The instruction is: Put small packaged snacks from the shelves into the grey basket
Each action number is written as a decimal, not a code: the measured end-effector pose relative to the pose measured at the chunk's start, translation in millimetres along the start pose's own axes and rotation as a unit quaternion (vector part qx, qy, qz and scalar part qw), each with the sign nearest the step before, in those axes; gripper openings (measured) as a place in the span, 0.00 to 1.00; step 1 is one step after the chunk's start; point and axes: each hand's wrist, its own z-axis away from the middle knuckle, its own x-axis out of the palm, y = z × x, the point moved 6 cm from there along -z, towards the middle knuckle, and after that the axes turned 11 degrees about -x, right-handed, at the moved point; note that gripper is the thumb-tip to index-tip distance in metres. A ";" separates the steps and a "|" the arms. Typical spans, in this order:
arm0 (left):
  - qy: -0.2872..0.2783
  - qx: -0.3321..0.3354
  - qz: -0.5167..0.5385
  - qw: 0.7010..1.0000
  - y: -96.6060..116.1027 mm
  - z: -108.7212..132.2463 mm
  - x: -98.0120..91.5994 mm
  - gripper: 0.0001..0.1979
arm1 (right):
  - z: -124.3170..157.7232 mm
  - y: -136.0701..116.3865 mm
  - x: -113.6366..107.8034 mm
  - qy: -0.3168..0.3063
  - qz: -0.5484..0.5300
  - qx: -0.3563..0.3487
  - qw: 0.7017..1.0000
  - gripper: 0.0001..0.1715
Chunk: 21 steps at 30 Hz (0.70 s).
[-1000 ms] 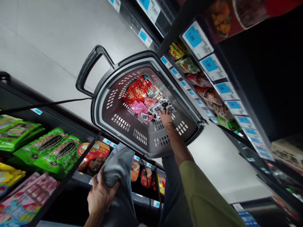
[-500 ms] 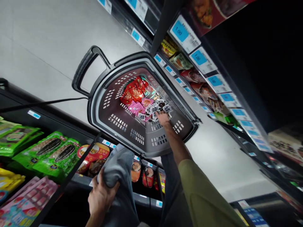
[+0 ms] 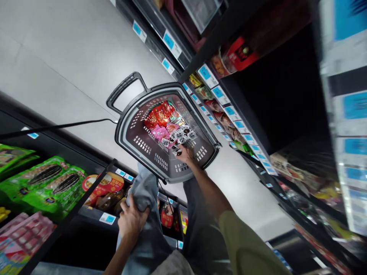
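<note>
A dark shopping basket stands on the floor, its handle swung out to the upper left. Inside lie red packets, pink packets and small black-and-white packets. My right hand reaches into the basket, its fingers closed on a small black-and-white packet at the near edge of that group. My left hand rests on my jeans-covered knee, fingers spread over the cloth, holding nothing.
Shelves with price tags and packaged food run along the right. At the lower left, another shelf holds green seed bags, pink packs and red-lidded tubs. A black strap stretches left from the basket.
My right hand has drawn back slightly toward me, now with a small packet at its fingertips. The view has shifted, so the basket looks smaller. My left hand stays on the knee.
</note>
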 end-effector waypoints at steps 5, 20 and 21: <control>0.022 -0.001 0.014 1.000 7.1 15.2 1.4 0.42 | 50.2 -39.1 -14.6 0.072 -0.205 0.049 0.975 0.28; -0.232 0.104 0.295 0.921 -52.2 50.9 20.6 0.27 | 248.9 -197.0 -102.9 0.089 -0.627 0.023 0.774 0.29; -0.223 0.115 0.315 0.915 -64.2 54.7 7.2 0.23 | 260.6 -210.5 -115.9 0.085 -0.637 0.011 0.766 0.29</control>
